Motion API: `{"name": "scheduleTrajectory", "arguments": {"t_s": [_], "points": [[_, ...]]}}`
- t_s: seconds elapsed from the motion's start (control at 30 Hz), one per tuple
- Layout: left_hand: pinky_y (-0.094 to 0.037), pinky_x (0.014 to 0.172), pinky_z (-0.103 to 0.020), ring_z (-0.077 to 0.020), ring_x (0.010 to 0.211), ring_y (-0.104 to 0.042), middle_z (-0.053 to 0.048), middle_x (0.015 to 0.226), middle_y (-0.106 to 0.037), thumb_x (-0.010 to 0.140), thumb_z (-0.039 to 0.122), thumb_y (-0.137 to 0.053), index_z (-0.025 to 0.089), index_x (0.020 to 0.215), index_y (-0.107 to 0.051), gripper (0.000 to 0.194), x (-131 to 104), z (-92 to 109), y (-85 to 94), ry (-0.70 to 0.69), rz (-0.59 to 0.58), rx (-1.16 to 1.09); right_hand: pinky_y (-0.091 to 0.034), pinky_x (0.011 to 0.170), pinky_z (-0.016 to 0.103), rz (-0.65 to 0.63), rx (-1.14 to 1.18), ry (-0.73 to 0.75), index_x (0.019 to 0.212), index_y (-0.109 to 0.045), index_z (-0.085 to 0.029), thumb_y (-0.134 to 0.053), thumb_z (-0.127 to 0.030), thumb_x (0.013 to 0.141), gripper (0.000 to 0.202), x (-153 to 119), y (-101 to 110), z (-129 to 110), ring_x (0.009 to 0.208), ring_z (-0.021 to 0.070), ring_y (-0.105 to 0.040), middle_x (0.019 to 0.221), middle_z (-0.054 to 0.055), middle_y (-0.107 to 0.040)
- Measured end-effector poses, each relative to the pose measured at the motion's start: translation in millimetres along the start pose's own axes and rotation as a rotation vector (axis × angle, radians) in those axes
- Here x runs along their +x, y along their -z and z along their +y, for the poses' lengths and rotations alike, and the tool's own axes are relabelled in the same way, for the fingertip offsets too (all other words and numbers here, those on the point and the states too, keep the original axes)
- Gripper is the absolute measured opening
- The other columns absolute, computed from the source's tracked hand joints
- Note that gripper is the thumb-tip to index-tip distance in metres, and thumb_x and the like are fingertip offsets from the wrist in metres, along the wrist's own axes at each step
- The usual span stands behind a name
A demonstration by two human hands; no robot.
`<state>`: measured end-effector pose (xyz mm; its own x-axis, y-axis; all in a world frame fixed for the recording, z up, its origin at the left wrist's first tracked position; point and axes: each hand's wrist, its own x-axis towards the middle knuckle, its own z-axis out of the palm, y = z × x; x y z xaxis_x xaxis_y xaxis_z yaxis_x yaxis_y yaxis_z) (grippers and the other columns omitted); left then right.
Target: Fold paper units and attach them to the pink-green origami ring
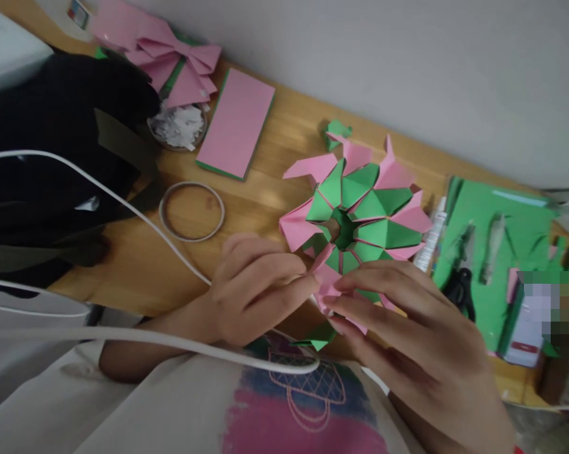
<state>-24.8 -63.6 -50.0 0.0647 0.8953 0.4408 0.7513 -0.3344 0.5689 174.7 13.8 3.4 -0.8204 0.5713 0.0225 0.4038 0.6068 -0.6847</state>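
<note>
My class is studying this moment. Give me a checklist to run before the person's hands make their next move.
1. Left hand at the pink flap: ok, fingertips on it.
2. Right hand at the same flap: ok, fingers on its other side.
3. Folds under the fingers lined up: cannot tell, the fingers cover them.
4. Center opening of the folded paper ring visible: ok.
5. Scissors apart from the hands: ok, lying on the green sheets.
6. White cable out of the way: not ok, it crosses in front of the left forearm.
</note>
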Motion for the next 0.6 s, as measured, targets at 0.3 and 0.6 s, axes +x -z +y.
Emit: {"name": "scheduleTrajectory", "arguments": {"t_s": [0.3, 0.6], "points": [[-0.034, 0.045, -0.018, -0.0072, 0.044, -0.051, 0.004, 0.048, -0.059, 0.081, 0.016, -0.062, 0.016, 0.058, -0.064, 0.023, -2, 6, -6.4, 0.669, -0.259, -0.482, -0.047, 0.084, 0.035, -0.007, 0.014, 0.001, 0.095, -0.070, -0.015, -0.061, -0.005, 0.086, 0.016, 2, -5, 1, 0.097, 0.0196, -0.058, 0.100, 0.007, -0.065], [-0.048, 0.053, -0.012, -0.0084, 0.059, -0.070, -0.001, 0.066, -0.075, 0.084, 0.030, -0.067, 0.017, 0.077, -0.075, 0.017, -15, -7, -14.0, 1.164, -0.444, -1.656, -0.046, 0.083, 0.035, -0.001, 0.013, 0.004, 0.094, -0.069, -0.015, -0.061, -0.007, 0.086, 0.014, -2, -11, -2, 0.096, 0.0195, -0.058, 0.100, 0.006, -0.066]]}}
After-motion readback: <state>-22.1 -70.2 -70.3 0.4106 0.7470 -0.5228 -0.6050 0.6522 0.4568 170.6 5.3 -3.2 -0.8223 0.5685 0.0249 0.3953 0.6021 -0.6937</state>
